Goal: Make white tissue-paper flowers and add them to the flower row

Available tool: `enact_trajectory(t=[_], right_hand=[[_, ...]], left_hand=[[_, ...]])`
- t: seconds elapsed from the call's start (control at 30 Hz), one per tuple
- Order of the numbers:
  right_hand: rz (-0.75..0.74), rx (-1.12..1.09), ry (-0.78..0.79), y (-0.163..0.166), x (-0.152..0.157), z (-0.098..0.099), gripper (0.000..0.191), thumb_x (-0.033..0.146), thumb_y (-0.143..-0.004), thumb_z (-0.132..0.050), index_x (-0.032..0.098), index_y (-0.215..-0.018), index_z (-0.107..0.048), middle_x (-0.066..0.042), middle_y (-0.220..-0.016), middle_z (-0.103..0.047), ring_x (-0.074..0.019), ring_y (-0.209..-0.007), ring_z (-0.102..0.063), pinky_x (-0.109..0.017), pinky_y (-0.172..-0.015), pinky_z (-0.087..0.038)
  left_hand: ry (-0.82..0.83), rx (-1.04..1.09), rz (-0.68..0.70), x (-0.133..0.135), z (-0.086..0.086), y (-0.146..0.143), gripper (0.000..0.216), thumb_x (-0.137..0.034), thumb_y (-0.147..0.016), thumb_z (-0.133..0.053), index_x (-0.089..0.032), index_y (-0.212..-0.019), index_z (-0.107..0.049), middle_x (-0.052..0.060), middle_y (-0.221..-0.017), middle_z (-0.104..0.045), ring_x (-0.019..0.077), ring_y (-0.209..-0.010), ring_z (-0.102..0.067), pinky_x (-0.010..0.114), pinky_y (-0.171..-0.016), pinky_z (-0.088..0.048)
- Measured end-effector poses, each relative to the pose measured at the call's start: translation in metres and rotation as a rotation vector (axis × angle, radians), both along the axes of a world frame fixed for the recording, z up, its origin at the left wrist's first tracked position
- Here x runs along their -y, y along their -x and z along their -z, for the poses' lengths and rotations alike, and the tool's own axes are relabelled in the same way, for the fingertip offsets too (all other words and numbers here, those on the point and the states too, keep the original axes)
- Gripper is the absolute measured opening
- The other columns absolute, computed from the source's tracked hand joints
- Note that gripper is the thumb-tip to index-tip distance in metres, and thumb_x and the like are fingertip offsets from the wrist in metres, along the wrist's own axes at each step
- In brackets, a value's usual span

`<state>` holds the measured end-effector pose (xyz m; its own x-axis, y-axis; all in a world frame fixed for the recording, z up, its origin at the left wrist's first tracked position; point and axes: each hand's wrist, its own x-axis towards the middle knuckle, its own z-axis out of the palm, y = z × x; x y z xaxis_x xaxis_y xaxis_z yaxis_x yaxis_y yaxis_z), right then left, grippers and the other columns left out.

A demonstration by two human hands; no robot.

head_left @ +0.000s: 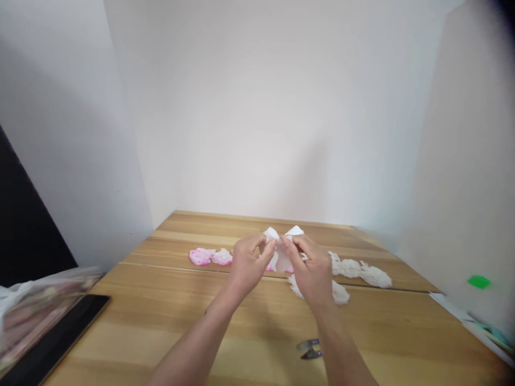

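One head-worn view looks forward and down across the light wooden tabletop [161, 321] toward its far edge and the plain white wall [261, 107], with the left hand [249, 265] and right hand [311, 271] close below.

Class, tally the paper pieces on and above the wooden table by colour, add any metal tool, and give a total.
White paper piece pinched between left hand and right hand: 1
Pink-and-white crumpled paper pieces in clear view: 2
White crumpled paper pieces lying on the wooden table: 3, though edges merge
Small metal snips: 1
Total: 7
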<state>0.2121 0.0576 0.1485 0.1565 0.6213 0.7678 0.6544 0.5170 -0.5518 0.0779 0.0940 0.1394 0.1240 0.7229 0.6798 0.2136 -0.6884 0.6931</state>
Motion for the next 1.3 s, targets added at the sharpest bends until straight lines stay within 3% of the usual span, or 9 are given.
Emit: enact_trajectory(t=[0.27, 0.5, 0.63, 0.9, 1.13, 1.2, 1.3], right_hand=[[0.001, -0.316, 0.16, -0.001, 0.0, -0.003, 0.037, 0.051, -0.083, -0.055, 0.016, -0.077, -0.064, 0.003, -0.055, -0.054, -0.0117, -0.048, -0.049, -0.021, -0.043, -0.043], [-0.034, -0.134, 0.164, -0.005, 0.004, -0.008, 0.043, 0.05, -0.091, -0.041, 0.018, -0.067, -0.055, 0.001, -0.058, -0.057, -0.0124, -0.057, -0.053, -0.021, -0.053, -0.04], [-0.032, 0.013, 0.153, -0.002, 0.003, -0.005, 0.039, 0.048, -0.089, -0.047, 0.018, -0.065, -0.052, 0.001, -0.06, -0.054, -0.0125, -0.058, -0.051, -0.023, -0.055, -0.038], [0.061, -0.036, 0.138, 0.0, 0.001, -0.003, 0.033, 0.043, -0.084, -0.057, 0.018, -0.063, -0.055, 0.003, -0.055, -0.054, -0.0112, -0.053, -0.048, -0.022, -0.052, -0.036], [0.017, -0.132, 0.174, 0.0, 0.002, -0.005, 0.029, 0.041, -0.083, -0.057, 0.017, -0.068, -0.06, 0.003, -0.058, -0.055, -0.011, -0.056, -0.048, -0.021, -0.053, -0.036], [0.004, -0.151, 0.174, -0.001, 0.002, -0.005, 0.027, 0.04, -0.083, -0.057, 0.016, -0.072, -0.062, 0.003, -0.059, -0.056, -0.0112, -0.056, -0.049, -0.021, -0.053, -0.035], [0.007, -0.159, 0.178, -0.002, 0.001, -0.005, 0.026, 0.04, -0.083, -0.056, 0.016, -0.074, -0.063, 0.002, -0.06, -0.057, -0.0117, -0.056, -0.05, -0.022, -0.052, -0.035]], left_hand=[[0.144, 0.225, 0.092, -0.002, 0.001, 0.001, 0.035, -0.034, -0.085, -0.051, -0.016, -0.056, -0.045, -0.004, -0.054, -0.04, 0.008, -0.054, -0.038, 0.02, -0.054, -0.031], [0.071, 0.224, -0.059, 0.0, 0.0, 0.003, 0.034, -0.033, -0.087, -0.05, -0.016, -0.058, -0.051, -0.003, -0.054, -0.046, 0.009, -0.055, -0.043, 0.021, -0.055, -0.033], [0.024, 0.172, -0.101, 0.003, -0.001, 0.003, 0.034, -0.035, -0.088, -0.05, -0.016, -0.061, -0.055, -0.002, -0.057, -0.053, 0.0102, -0.056, -0.048, 0.022, -0.057, -0.036], [0.026, 0.034, 0.08, 0.002, -0.005, 0.004, 0.023, -0.037, -0.077, -0.066, -0.016, -0.086, -0.064, 0.002, -0.082, -0.066, 0.0163, -0.077, -0.058, 0.024, -0.072, -0.042], [0.05, 0.052, 0.009, -0.001, -0.004, 0.004, 0.021, -0.03, -0.083, -0.056, -0.015, -0.067, -0.056, -0.002, -0.064, -0.056, 0.0116, -0.064, -0.051, 0.023, -0.065, -0.039], [0.104, 0.127, 0.065, -0.004, -0.003, 0.005, 0.02, -0.03, -0.082, -0.057, -0.015, -0.069, -0.057, -0.001, -0.065, -0.056, 0.0116, -0.065, -0.051, 0.022, -0.065, -0.04], [0.258, 0.282, 0.255, -0.008, -0.002, 0.006, 0.021, -0.034, -0.079, -0.061, -0.014, -0.075, -0.059, 0.0, -0.072, -0.06, 0.0122, -0.069, -0.054, 0.023, -0.066, -0.043]])
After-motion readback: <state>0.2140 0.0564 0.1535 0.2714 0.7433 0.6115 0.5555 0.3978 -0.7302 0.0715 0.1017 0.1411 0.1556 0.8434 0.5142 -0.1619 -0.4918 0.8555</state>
